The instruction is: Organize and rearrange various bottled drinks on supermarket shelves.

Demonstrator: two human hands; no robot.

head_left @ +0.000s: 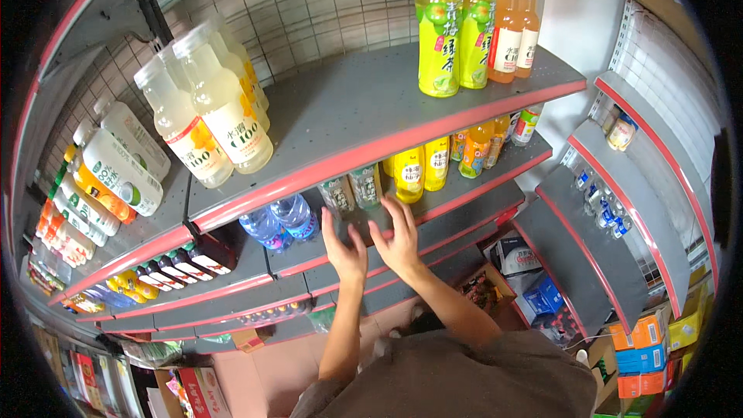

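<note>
My left hand [346,253] and my right hand [398,241] reach up side by side to the second shelf, fingers apart and palms toward each other. Two clear bottles with dark green labels, the left one [337,194] and the right one [366,186], stand just beyond my fingertips. Whether any finger touches them I cannot tell. Their tops are hidden under the upper shelf [340,101]. To their right are yellow bottles [409,174]; to their left, blue-tinted water bottles [294,217]. Neither hand holds anything.
Milky-white drink bottles [236,124] stand at the upper shelf's left. Green tea bottles [439,31] and orange drink bottles [506,39] stand at its right. Red-edged shelf fronts [387,139] jut toward me. Corner shelves [596,240] and stacked cartons [641,360] are at right.
</note>
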